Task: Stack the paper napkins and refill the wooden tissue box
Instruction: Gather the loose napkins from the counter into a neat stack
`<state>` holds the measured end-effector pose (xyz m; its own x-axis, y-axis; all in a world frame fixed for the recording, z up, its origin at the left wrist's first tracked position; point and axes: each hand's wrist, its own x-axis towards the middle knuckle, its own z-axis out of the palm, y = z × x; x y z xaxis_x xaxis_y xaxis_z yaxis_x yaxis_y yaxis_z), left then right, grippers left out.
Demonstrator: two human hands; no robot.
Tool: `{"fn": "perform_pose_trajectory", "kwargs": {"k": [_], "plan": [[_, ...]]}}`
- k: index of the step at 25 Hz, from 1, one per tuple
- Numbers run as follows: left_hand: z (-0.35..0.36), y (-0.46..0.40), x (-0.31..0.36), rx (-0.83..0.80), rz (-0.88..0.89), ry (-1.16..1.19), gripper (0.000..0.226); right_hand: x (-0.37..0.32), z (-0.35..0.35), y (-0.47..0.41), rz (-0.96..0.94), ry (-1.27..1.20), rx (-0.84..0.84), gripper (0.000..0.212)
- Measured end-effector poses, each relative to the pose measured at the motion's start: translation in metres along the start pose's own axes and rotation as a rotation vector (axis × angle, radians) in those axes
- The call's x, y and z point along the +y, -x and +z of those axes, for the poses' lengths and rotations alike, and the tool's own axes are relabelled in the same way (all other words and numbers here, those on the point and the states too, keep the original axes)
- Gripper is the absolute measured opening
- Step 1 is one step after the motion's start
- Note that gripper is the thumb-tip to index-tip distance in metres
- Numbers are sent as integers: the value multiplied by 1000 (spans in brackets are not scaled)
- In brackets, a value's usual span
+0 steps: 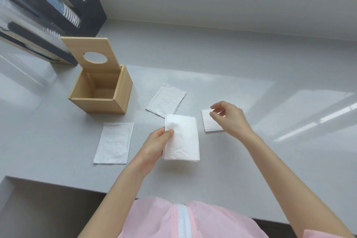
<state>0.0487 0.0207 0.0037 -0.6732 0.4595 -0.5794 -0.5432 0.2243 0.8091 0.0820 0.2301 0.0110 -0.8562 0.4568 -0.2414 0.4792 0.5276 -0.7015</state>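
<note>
The wooden tissue box (117, 94) stands open and empty at the left, its lid (85, 48) with a round hole tilted up behind it. My left hand (154, 147) grips a small stack of white napkins (183, 139) by its left edge, just above the counter. My right hand (229, 118) hovers over a folded napkin (207, 121) lying on the counter, fingers apart and curled, holding nothing. Another napkin (166, 99) lies flat beyond the stack, and one more napkin (114, 143) lies to the left of my left hand.
The grey counter (251, 87) meets a pale wall at the back. A dark cup dispenser rack (48, 9) with stacked cups stands at the far left behind the box. The counter's front edge runs just before my pink garment (173, 220).
</note>
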Motion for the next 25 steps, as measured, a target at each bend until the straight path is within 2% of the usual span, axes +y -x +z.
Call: {"fn": "perform_pose_trajectory", "kwargs": {"k": [6, 10, 13, 15, 18, 23, 25], "plan": [[2, -1, 6, 5, 1, 2, 25, 16, -9, -30, -13, 542, -191, 54], [1, 0, 3, 21, -17, 15, 25, 20, -8, -37, 94, 518, -221, 51], [2, 2, -1, 28, -27, 5, 25, 22, -7, -37, 166, 498, -291, 37], [1, 3, -2, 33, -21, 10, 25, 23, -7, -34, 170, 446, -289, 28], [0, 3, -3, 44, -11, 17, 24, 23, -3, -22, 209, 290, -234, 30], [-5, 3, -3, 48, 0, 51, 24, 16, 5, 6, 219, -254, -165, 24], [-7, 4, -5, 42, 5, 79, 25, 6, 4, 16, 190, -426, -174, 14]]}}
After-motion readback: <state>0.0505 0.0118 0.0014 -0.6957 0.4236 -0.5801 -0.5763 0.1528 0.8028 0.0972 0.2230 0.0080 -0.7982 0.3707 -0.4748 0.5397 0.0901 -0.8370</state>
